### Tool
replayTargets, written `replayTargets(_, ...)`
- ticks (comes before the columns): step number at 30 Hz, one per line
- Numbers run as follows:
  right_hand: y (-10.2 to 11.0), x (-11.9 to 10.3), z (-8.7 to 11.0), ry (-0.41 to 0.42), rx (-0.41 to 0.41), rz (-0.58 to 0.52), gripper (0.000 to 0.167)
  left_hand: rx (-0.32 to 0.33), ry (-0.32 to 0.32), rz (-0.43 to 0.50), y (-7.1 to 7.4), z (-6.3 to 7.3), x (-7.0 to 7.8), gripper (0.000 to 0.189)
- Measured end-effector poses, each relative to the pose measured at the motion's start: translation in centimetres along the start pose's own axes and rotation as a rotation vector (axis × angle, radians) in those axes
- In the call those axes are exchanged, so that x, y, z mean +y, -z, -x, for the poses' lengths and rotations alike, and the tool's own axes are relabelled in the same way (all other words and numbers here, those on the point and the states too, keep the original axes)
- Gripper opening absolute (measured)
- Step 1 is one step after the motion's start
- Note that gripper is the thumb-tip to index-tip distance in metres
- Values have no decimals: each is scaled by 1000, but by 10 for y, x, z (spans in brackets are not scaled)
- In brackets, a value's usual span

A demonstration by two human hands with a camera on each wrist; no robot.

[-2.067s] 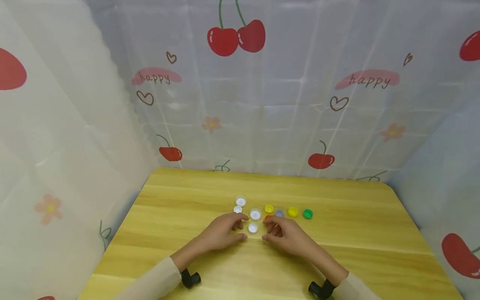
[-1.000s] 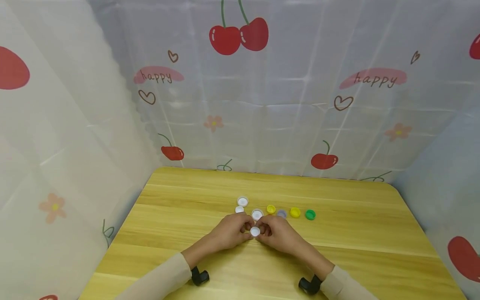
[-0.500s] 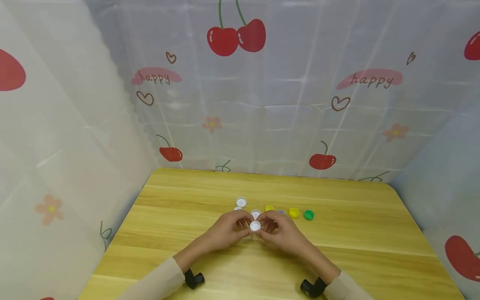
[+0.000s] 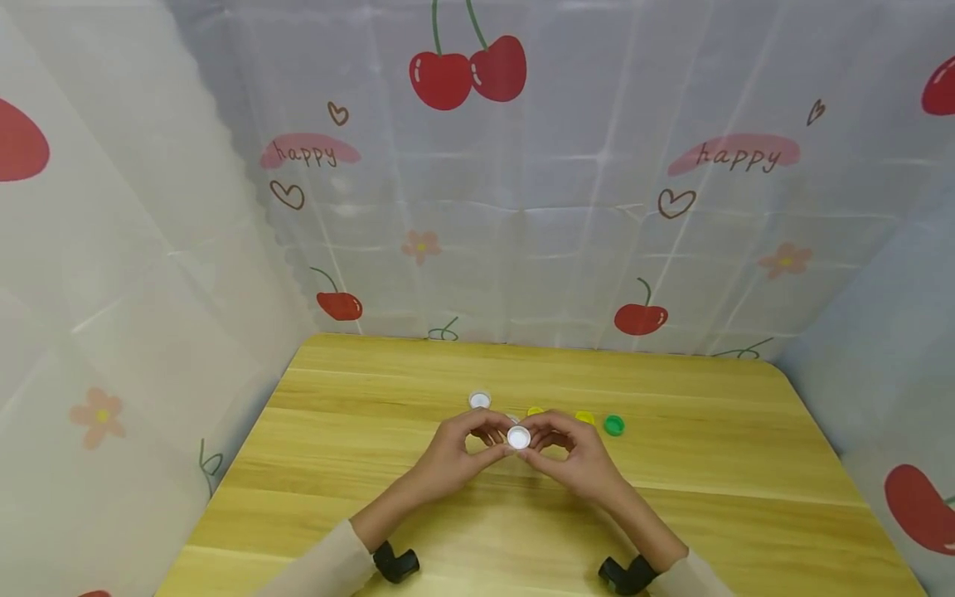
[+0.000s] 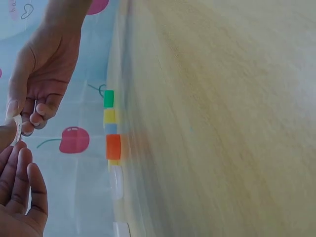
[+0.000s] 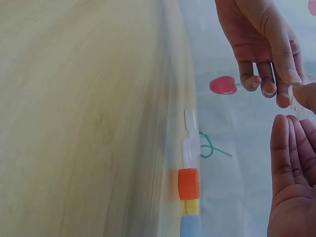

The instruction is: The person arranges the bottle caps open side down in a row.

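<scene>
Raised off the table, a small round white cap (image 4: pixel 518 437) sits between my two hands with its hollow side facing the head camera. My left hand (image 4: pixel 455 452) pinches its left edge between thumb and fingers, and my right hand (image 4: pixel 578 456) pinches the right edge. Side-on in the right wrist view, the held cap (image 6: pixel 297 106) looks translucent and shallow. Behind the hands lie more caps: a white cap (image 4: pixel 480 400), a yellow cap (image 4: pixel 585 417) and a green cap (image 4: pixel 614 425). An orange cap (image 5: pixel 113 146), hidden in the head view, shows from the left wrist.
A blue-grey cap (image 6: pixel 190 226) and another white cap (image 6: pixel 189 153) stand in the same row on the wooden table (image 4: pixel 373 390). Printed curtains (image 4: pixel 522 249) hang behind the table and along both sides.
Earlier my hands were apart on either side of the white cap on the table. They came together, took hold of it from both sides and lifted it, tilting it toward the head camera.
</scene>
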State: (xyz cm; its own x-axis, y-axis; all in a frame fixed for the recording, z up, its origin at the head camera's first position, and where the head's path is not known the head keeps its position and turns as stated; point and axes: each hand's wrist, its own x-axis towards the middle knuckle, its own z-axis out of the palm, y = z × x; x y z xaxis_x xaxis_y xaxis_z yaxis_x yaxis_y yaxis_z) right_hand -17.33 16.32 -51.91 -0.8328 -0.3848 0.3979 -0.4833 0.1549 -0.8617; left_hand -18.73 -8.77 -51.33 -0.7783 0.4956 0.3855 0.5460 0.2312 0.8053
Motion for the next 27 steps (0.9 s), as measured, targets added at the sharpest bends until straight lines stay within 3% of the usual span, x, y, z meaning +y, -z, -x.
replayTargets(3, 2, -1, 1, -5, -2, -2, 31, -3, 2, 16, -2, -1, 1, 28)
replayTargets(5, 4, -2, 1, -6, -5, 0, 30, -22, 38, 55, -2, -1, 1, 27)
replayTargets(8, 5, -2, 1, 7, -6, 7, 29, -65, 147, 190, 0, -2, 0, 23)
replayTargets(11, 7, -3, 0, 23, -8, 10, 29, -118, 303, 350, 3, -6, -1, 24)
replayTargets(15, 6, -3, -1, 25, -25, 14, 30, -174, 437, 454, 7, -7, -6, 31)
replayTargets(18, 6, -4, -1, 25, -39, 20, 30, -191, 459, 481, 7, -6, -8, 32)
replayTargets(27, 4, -2, 1, 32, -55, 24, 31, -209, 443, 464, 8, -5, -5, 29)
